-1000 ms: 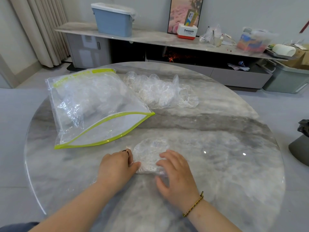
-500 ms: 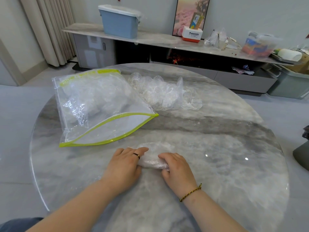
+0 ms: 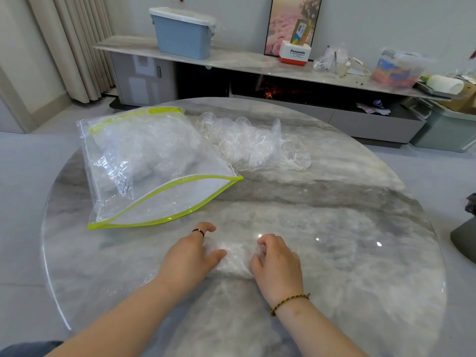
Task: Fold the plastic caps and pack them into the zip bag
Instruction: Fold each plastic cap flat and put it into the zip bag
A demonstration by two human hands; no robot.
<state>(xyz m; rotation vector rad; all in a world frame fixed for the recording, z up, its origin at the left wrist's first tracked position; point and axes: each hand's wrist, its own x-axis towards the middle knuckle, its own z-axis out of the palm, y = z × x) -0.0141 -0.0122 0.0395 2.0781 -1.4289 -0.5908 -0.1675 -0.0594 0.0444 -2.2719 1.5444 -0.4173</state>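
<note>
The zip bag point(image 3: 154, 171) lies flat on the left half of the bench point(image 3: 347, 253), its green-edged mouth open and facing the person. Crumpled clear film already fills its far end, so part of the packing appears done. The print on its green top strip is too blurred to read.

Near the front edge, the left hand point(image 3: 188, 261) grips the left end of one plastic cap point(image 3: 233, 256), thumb laid across the film and fingers curled. The cap rests on the bench between both hands, gathered into a short bundle; its fold looks almost complete, but it is not yet in the bag.

The loose caps point(image 3: 252, 145) lie heaped just beside the bag's right edge at the back of the bench. These are judged still to be folded and packed.

The right hand point(image 3: 278, 264) holds the cap's right end with fingers curled over it.

On the shelf behind, a white and red box point(image 3: 295, 55) reads "Panasonic".
</note>
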